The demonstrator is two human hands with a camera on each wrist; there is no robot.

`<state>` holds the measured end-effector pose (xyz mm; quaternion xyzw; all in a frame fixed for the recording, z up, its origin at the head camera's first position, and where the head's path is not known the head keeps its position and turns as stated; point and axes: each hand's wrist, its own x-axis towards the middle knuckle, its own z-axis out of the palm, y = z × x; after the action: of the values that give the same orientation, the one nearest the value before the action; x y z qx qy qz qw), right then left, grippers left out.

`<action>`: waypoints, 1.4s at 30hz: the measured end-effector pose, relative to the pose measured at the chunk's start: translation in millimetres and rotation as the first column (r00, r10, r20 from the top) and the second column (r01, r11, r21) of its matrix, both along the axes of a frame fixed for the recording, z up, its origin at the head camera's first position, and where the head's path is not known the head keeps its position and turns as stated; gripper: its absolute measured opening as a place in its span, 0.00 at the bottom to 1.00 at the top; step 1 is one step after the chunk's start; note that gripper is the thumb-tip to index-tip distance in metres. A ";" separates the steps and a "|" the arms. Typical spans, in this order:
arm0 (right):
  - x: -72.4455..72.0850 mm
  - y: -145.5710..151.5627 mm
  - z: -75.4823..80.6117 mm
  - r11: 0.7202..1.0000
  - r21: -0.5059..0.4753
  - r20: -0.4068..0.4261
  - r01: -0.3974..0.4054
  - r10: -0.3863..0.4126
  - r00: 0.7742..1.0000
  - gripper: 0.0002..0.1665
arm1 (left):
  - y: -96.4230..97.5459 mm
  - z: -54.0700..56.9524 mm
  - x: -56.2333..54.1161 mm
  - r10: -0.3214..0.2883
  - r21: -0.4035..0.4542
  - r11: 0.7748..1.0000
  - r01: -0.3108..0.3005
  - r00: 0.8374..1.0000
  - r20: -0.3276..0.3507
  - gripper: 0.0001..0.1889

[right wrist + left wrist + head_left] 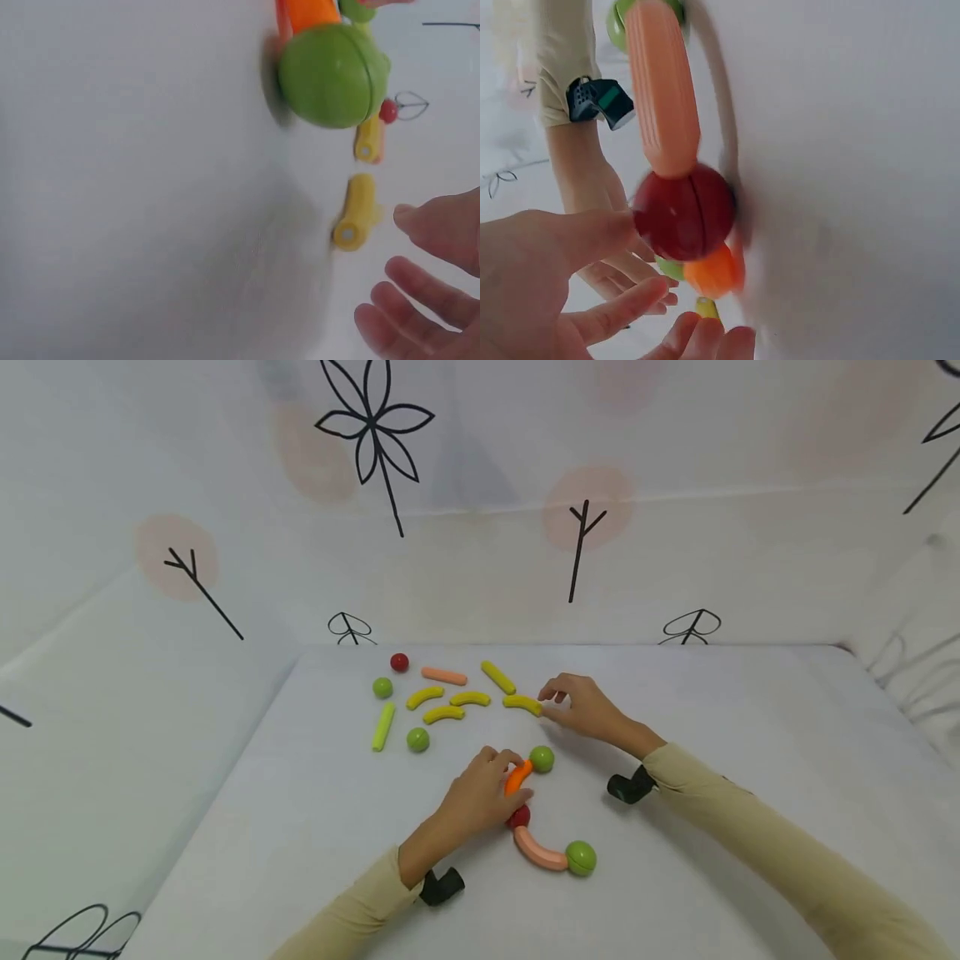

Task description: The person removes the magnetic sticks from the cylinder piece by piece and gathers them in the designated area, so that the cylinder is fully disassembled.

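Note:
My left hand (476, 793) is over a chain of plastic toy pieces, its fingers spread around the orange curved piece (518, 777). In the left wrist view its thumb is right at the edge of the slotted red ball (684, 214); the fingertips stand apart from the orange piece. The chain also has a peach curved piece (542, 852) and a green ball (581, 857) at the near end, with another green ball (542, 758) at the far end. My right hand (588, 706) reaches over a yellow curved piece (521, 703), its fingers loosely bent with a gap between thumb and fingers.
Loose pieces lie at the back left: several yellow curved pieces (470, 698), a yellow stick (498, 677), a peach stick (444, 676), a lime stick (383, 727), two green balls (417, 739) and a red ball (400, 662). A patterned white wall (480, 568) rises behind the white table (315, 843).

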<state>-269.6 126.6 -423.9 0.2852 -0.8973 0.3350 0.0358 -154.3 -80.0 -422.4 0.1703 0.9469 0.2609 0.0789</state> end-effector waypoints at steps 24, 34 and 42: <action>77.4 0.1 -16.5 0.968 -0.180 0.182 -0.173 0.205 0.962 0.18 | -13.9 -7.2 16.3 0.053 0.040 0.998 -0.053 0.999 -0.006 0.20; 82.3 0.0 -16.7 0.970 -0.193 0.216 -0.148 0.190 0.958 0.17 | -11.7 -11.0 1.7 0.063 0.058 0.996 -0.061 0.997 -0.043 0.10; 83.5 8.1 -14.7 0.979 -0.175 0.216 -0.109 0.146 0.965 0.18 | -12.9 -10.8 -0.9 0.059 0.073 0.996 -0.056 0.998 -0.037 0.10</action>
<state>-186.2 134.8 -438.6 0.2985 -0.8451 0.4386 -0.0662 -155.2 -92.9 -433.2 0.1509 0.9428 0.2936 0.0468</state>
